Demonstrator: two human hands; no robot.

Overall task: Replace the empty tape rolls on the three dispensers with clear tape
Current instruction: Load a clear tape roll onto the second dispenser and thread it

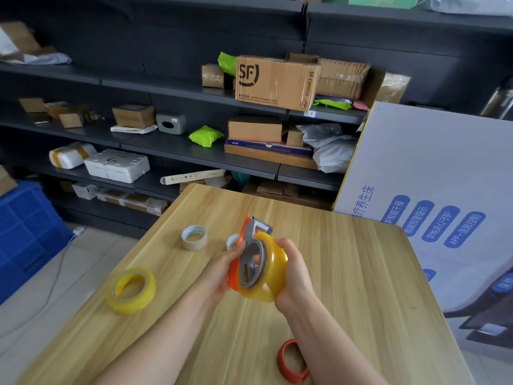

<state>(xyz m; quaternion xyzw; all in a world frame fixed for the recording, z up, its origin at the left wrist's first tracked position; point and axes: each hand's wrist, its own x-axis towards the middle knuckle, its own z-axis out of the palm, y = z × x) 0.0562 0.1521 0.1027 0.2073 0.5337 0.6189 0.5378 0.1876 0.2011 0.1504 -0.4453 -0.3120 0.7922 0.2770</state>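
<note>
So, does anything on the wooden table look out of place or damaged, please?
Nothing looks spilled or broken. Only an orange plastic ring lies at the wooden table's near edge, apart from the orange-and-grey tape dispenser held by the left hand and right hand.

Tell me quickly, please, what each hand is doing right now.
Left hand: grips the orange dispenser.
Right hand: grips the clear tape roll.

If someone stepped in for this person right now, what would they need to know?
Left hand grips the orange dispenser; right hand holds the clear tape roll on it.
On the table: a spare clear roll left, an empty core, a second core half hidden behind the dispenser, a red ring nearest the person.
Done: two cores appear removed. Left: finish seating this roll; other dispensers not in view.
</note>
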